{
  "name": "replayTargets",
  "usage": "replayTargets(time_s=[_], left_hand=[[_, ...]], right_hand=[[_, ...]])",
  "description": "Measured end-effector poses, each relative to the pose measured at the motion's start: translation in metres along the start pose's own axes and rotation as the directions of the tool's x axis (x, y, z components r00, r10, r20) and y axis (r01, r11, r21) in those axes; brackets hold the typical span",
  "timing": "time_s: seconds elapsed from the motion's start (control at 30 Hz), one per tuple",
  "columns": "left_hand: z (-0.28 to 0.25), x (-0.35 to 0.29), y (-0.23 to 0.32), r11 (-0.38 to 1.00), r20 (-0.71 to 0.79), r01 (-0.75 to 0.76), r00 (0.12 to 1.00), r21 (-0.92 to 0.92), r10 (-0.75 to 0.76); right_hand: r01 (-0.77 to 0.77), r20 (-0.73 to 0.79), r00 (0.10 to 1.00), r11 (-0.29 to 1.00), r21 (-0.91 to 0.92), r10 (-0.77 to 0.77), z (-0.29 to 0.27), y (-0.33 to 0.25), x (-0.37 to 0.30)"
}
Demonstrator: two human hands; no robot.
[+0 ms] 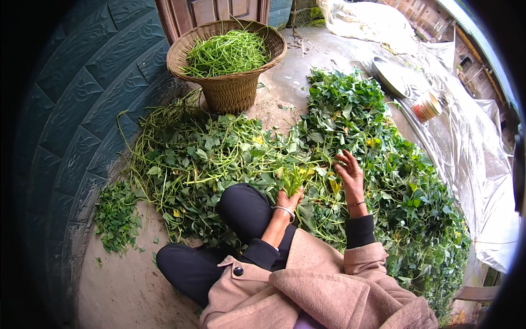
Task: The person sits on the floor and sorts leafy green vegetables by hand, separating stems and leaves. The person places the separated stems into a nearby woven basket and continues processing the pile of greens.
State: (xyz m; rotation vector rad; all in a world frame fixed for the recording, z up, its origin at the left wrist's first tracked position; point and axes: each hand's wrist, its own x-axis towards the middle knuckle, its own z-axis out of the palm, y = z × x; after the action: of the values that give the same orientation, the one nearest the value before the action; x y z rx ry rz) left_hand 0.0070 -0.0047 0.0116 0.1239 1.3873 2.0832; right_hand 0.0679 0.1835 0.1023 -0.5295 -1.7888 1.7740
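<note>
In my left hand (289, 202) is a small bunch of green leaf stems (295, 179), gripped upright with the tips showing above the fingers. A bracelet circles that wrist. My right hand (350, 171) is raised to the right of it, its bent fingers apart, with nothing visible between them. Beneath and around both hands spreads a big heap of leafy green vines (205, 153), with a few yellow leaves mixed in. Beyond the heap stands a wide-rimmed woven basket (230, 90), piled with loose green stems (227, 54).
A smaller pile of plucked leaves (118, 216) lies at the left by the blue tiled wall (98, 93). To the right are clear plastic sheeting (466, 142), a round metal pan (390, 78) and a tipped paper tub (427, 107). A wooden door (213, 11) rises behind the basket.
</note>
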Motion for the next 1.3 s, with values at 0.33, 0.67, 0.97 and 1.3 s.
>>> replayTargets(time_s=[0.33,0.67,0.97,1.3], left_hand=[[0.001,0.003,0.000,1.000,0.013,-0.008,1.000,-0.015,0.008],[0.006,-0.005,0.013,0.995,0.034,0.010,0.999,-0.098,-0.007],[-0.001,0.001,0.017,0.941,-0.200,0.103,0.964,-0.321,-0.174],[0.002,-0.004,0.028,0.934,-0.145,0.109,0.975,-0.340,-0.167]], right_hand=[[0.116,0.003,0.991,0.851,-0.512,-0.133,0.005,0.016,-0.007],[0.115,0.087,0.993,0.895,-0.432,-0.085,0.014,0.021,-0.013],[0.099,0.145,0.989,0.880,-0.465,-0.035,0.012,0.008,-0.020],[0.177,0.360,0.932,0.817,-0.549,0.040,0.032,-0.011,-0.035]])
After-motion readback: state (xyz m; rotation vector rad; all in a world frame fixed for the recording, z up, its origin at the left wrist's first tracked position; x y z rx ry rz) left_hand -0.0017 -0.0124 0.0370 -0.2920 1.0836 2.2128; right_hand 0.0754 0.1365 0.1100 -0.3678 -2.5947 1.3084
